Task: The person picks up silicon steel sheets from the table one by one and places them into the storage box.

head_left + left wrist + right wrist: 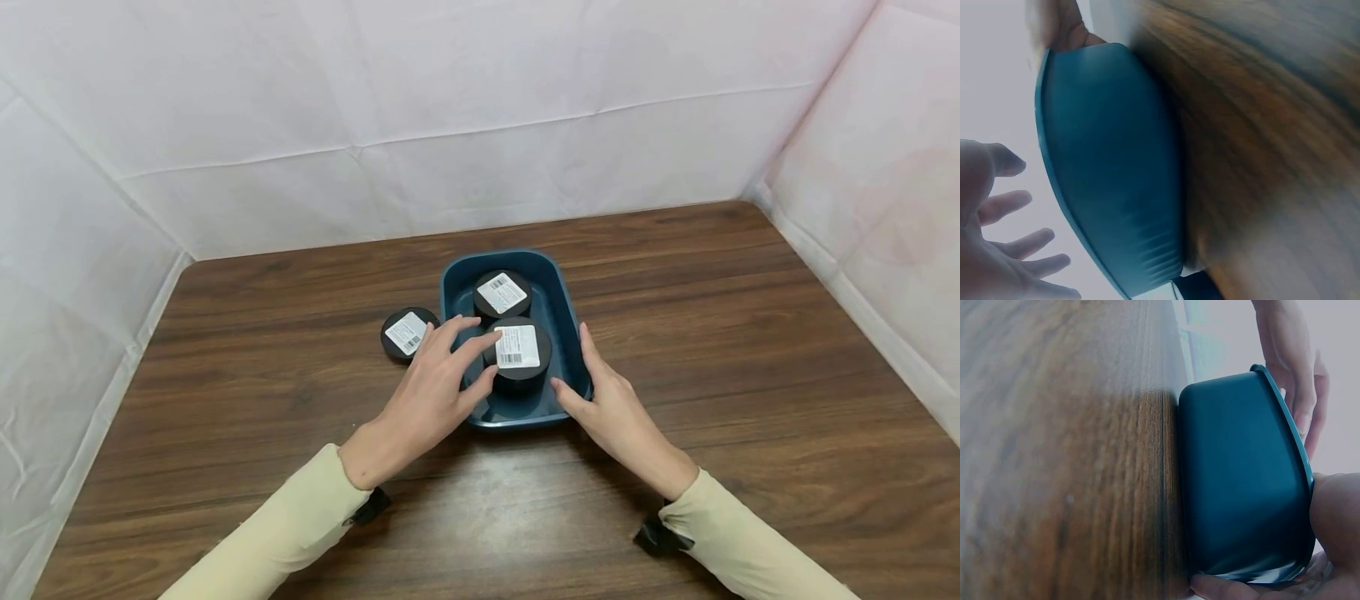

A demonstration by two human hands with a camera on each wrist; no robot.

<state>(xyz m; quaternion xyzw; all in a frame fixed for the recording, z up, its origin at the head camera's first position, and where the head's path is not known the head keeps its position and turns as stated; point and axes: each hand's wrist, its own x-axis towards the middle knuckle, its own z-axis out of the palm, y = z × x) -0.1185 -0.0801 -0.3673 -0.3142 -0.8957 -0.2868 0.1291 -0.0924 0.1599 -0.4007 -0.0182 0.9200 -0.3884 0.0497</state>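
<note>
A blue plastic tray (553, 292) stands on the table and holds two round black containers with white labels. In the head view, my left hand (427, 383) is over the tray's left side, its fingers spread at the front black container (519, 348). The left wrist view has those fingers apart and loosely extended above the rim. My right hand (618, 412) grips the tray's right front side, thumb over the rim and fingers along the outer wall. Behind the front container sits the back black container (502, 293), partly overlapped by it.
Left of the tray, a third black labelled container (406, 332) rests on the wooden table (675, 300), partly hidden by my left hand. White cloth walls (480, 183) rise behind the table and at both sides.
</note>
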